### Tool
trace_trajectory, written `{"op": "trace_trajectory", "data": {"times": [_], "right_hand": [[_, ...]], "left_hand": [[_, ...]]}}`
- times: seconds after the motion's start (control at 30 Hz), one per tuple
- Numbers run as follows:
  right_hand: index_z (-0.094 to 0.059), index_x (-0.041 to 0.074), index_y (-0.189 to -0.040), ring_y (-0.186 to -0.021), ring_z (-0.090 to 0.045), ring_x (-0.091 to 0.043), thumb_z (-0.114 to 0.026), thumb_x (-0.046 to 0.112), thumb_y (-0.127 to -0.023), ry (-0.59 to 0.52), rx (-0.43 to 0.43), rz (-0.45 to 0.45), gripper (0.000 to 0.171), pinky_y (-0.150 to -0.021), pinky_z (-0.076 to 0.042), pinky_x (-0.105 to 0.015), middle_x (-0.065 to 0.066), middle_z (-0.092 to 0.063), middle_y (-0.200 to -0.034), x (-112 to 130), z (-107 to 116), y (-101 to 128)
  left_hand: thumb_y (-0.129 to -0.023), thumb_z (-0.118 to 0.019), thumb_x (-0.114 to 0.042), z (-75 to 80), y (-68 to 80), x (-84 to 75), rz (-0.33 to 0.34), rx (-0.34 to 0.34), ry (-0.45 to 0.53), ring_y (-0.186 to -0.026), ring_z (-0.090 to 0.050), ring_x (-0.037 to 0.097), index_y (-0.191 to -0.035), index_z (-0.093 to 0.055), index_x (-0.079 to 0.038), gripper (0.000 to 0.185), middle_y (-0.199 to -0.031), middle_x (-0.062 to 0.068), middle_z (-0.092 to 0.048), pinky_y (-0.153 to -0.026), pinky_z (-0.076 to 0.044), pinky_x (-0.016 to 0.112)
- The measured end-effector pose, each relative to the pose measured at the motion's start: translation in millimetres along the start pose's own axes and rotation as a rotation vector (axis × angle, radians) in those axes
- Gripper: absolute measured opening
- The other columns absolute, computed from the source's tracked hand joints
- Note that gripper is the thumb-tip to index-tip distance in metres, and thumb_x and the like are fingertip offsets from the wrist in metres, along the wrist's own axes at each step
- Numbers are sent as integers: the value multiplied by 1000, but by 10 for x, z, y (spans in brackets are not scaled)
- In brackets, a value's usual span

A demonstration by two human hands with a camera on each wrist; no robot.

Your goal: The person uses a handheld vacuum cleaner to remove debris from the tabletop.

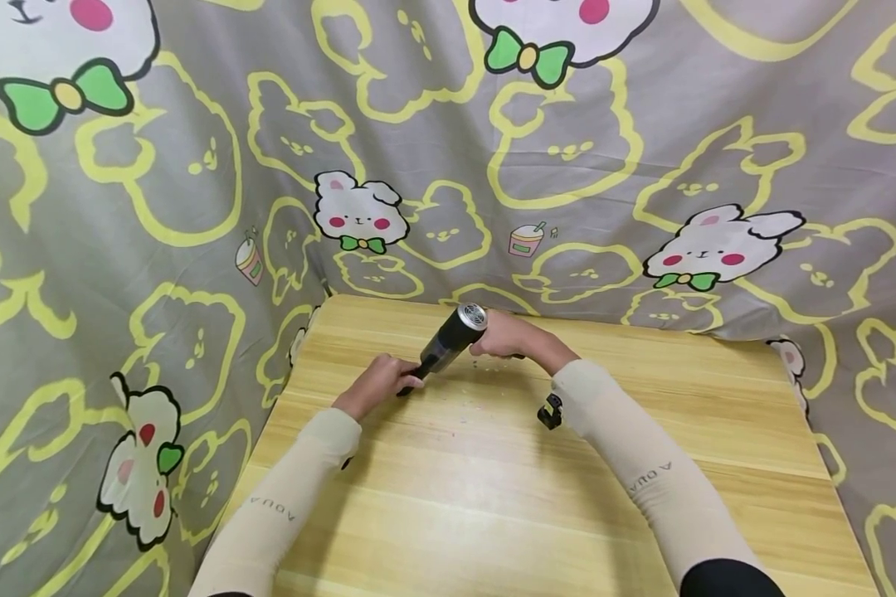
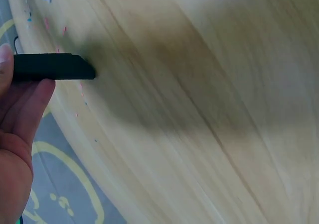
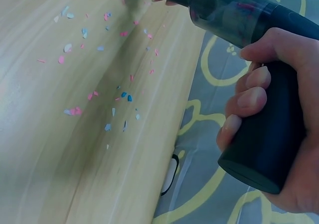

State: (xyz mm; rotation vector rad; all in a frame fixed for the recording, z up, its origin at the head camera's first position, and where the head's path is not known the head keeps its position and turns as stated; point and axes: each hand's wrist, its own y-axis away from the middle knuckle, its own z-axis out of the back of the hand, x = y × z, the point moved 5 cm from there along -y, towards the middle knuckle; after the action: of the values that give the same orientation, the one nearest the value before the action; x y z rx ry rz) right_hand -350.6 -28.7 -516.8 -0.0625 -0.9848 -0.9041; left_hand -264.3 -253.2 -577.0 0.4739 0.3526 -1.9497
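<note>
Gripping the handle [image 3: 271, 129] of a black handheld vacuum [image 1: 448, 342], the right hand [image 1: 504, 334] curls its fingers round it, while the left hand [image 1: 381, 383] pinches the nozzle [image 2: 50, 67] between thumb and fingers. The vacuum slants over the table [image 1: 448, 497] near its far edge, closer to the far left corner than the far right; I cannot tell whether its tip touches the wood. Pink, blue and white scraps [image 3: 75, 111] lie scattered near that edge, and printed cloth [image 1: 433, 149] hangs beyond it.
</note>
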Motion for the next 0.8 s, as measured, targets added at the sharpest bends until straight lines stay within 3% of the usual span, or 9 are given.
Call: {"op": "trace_trajectory", "data": {"times": [0.37, 0.63, 0.8], "right_hand": [[-65, 5, -114, -43, -47, -12, -77, 14, -83, 59, -57, -17, 35, -43, -41, -25, 2, -53, -57, 49, 41, -93], [-64, 4, -116, -46, -48, -12, -78, 14, -81, 20, -80, -25, 40, -43, -41, -25, 0, -55, -60, 39, 62, -106], [-65, 5, -113, -47, -51, -12, -80, 17, -80, 54, -116, -28, 38, -44, -44, -24, 0, -59, -63, 18, 87, -121]], "left_hand": [[-92, -78, -22, 75, -102, 126, 15, 3, -3, -86, -76, 16, -113, -80, -6, 27, -101, 12, -81, -74, -60, 29], [-92, -78, -21, 98, -169, 158, 18, 5, -23, -87, -77, 18, -113, -80, -5, 27, -102, 13, -81, -75, -60, 32], [-93, -78, -21, 81, -224, 180, 29, 8, -25, -83, -75, 16, -112, -80, -7, 24, -101, 11, -81, -74, -59, 32]]}}
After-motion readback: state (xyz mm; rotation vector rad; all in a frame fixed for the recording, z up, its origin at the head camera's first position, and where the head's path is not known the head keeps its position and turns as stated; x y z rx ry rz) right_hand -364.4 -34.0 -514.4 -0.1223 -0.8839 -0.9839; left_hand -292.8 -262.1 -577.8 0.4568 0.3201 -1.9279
